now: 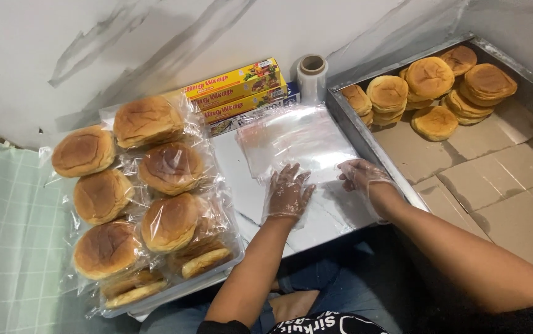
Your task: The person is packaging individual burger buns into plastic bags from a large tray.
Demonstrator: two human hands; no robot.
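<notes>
Hands come first, close to the person's lap. The left hand (287, 193) lies flat and wide, fingers spread, pressing on a clear bag (297, 141) on the tray (242, 185). The right hand (359, 175) rests on the bag's right edge with fingers curled loosely; I cannot tell if it pinches the plastic. Both hands wear thin clear gloves. The bag lies in the middle of the tray, just past the fingertips, flat and shiny.

To the left sit bagged buns (143, 198), piled in rows and touching each other. To the right is a metal bin (365, 139) lined with brown card, right against the tray.

Farther back, bare buns (430, 86) are stacked in the bin's far corner, well apart from the hands. Behind the bag lie yellow wrap boxes (238, 89), and a roll (312, 75) of clear film stands beside them by the wall.

To do this well, I think one hand should hold the bag still while the other finds just the top sheet. Slow fingers help, since gloves slip on thin plastic.
</notes>
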